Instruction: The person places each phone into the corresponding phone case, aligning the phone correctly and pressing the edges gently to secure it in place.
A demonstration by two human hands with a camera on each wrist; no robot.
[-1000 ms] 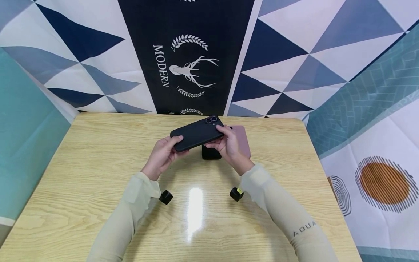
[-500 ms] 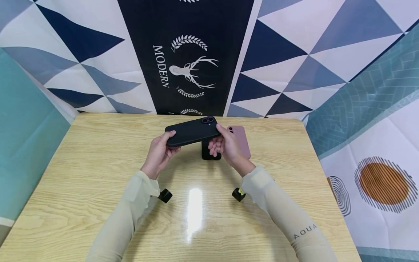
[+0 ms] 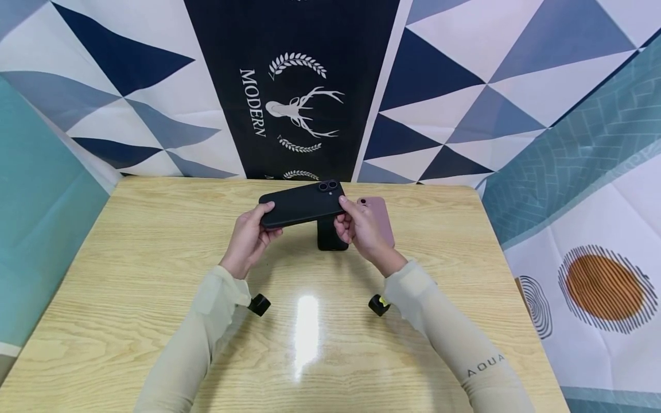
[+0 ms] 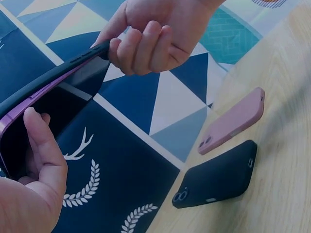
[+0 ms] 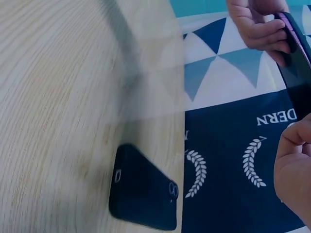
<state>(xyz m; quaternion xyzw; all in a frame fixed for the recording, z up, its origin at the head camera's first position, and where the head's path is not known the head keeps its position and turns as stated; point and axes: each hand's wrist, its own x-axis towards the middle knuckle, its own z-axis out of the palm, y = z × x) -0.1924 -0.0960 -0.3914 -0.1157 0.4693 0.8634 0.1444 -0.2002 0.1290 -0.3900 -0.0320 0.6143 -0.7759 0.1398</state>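
Observation:
Raised over the far part of the table is a phone in a black case (image 3: 302,205), its camera end to the right. My left hand (image 3: 245,240) grips the left end, thumb on the case's back. At the camera end my right hand (image 3: 365,232) pinches the corner, thumb on the back and the other fingers curled. The left wrist view shows the dark screen (image 4: 73,104) and a purple phone edge (image 4: 34,99) inside the case rim. Below lie a black phone case (image 4: 216,177) and a pink phone case (image 4: 233,121), side by side, backs up; whether phones are inside cannot be told.
The wooden table (image 3: 155,275) ends at a patterned cloth backdrop (image 3: 304,115). Black wrist-worn devices show below each cuff, one at the left wrist (image 3: 259,305) and another at the right wrist (image 3: 379,305). A glossy light reflection lies on the table's middle.
The held phone has shifted left and turned more level. My right fingers have drawn from under it into a curl at its corner, uncovering more of the pink case.

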